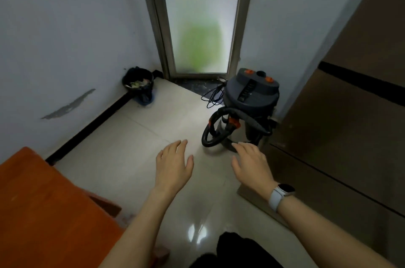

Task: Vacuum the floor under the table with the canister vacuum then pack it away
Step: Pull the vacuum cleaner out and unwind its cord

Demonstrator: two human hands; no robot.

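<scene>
The canister vacuum (252,96) stands on the pale tiled floor (135,136) in the far right corner, just beside the brown cabinet (341,136) and close to the frosted glass door (200,17). Its dark grey lid carries orange knobs, and its black hose (215,127) curls in a loop down the front; a thin cord (213,95) lies loosely coiled on the floor to its left.

Both hands reach forward, palms down, with fingers straight and spread, holding nothing. The left hand (174,165) hovers over bare floor, well apart from the vacuum and to its left. The right hand (252,163) (a white-strapped watch (281,194) on its wrist) is nearer: its fingertips overlap the bottom of the hose loop, though whether they touch it or float just short of it I cannot tell from this angle.

An orange-red table (43,208) corner fills the lower left. A small black bin (138,84) with rubbish sits in the far left corner against the wall.
</scene>
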